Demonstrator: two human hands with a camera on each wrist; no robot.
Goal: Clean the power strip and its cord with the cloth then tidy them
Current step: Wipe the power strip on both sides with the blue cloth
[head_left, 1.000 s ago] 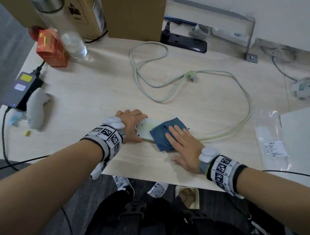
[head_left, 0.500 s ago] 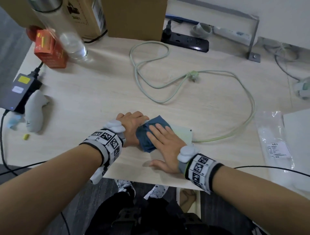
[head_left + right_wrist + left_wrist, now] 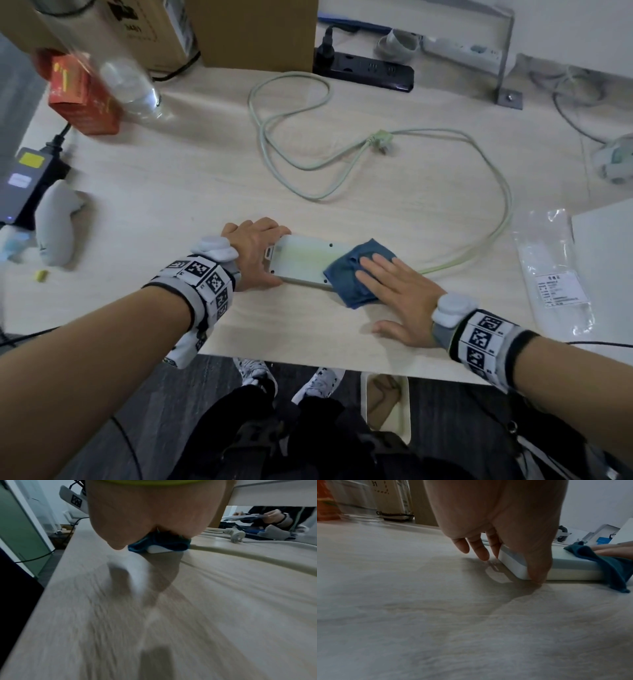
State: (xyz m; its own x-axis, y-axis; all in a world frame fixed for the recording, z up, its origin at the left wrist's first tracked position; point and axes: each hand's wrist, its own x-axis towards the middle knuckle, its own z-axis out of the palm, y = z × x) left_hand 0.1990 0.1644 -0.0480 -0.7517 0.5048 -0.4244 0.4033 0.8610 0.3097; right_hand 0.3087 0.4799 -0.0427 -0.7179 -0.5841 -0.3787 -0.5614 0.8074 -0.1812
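Since 0.5 s ago the right hand (image 3: 404, 291) has slid the blue cloth (image 3: 356, 277) from the strip's left end to its right end, baring most of the pale back. Power strip (image 3: 305, 262) lies face-down w/ screw holes showing, at 6 o'clock near the table (image 3: 205, 192) front edge, its greenish-white cord (image 3: 493, 171) looping off toward 1–2 o'clock. Left hand (image 3: 255, 253) pinches the strip's left end btw thumb and fingers; right-hand fingers are straight, slightly spread, pressing the cloth flat.

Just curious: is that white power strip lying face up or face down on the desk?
Face down. The power strip's upward side is a plain panel with small screw holes and no sockets.
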